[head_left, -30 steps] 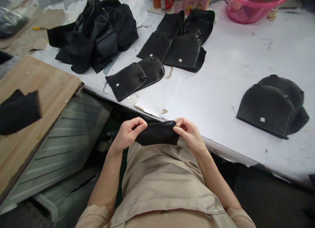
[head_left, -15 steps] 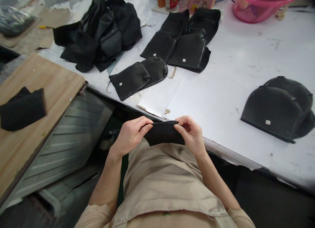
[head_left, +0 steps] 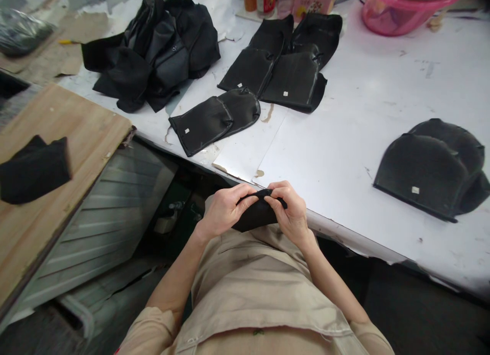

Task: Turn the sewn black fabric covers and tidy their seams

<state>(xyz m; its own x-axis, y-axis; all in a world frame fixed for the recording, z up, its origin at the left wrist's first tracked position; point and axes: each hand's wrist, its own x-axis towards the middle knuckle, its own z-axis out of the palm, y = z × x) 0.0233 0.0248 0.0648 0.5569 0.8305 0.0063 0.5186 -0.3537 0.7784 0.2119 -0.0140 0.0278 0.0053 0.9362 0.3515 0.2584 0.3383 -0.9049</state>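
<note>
Between both hands, just above my lap at the table's front edge, is a black fabric piece (head_left: 254, 216). My left hand (head_left: 225, 208) pinches its upper edge between thumb and fingers. Close beside it, my right hand (head_left: 288, 208) pinches the same edge farther right. The cloth hangs below the fingers, and its lower part rests near the beige apron (head_left: 264, 273). Beyond the hands, a small stitched black piece (head_left: 201, 122) with a white tag lies on the white table (head_left: 329, 156).
Paired black pieces (head_left: 291, 79) lie farther back, beside a crumpled black heap (head_left: 164, 53). More stacked black pieces (head_left: 421, 166) are at right. A pink basin (head_left: 398, 15) and bottles (head_left: 265, 1) stand behind. On the left, a wooden board (head_left: 88, 125) carries black cloth (head_left: 36, 168).
My hands have come closer together along the cloth's upper edge, the left moving right and the right slightly left. The edge between them now bunches and bows upward.
</note>
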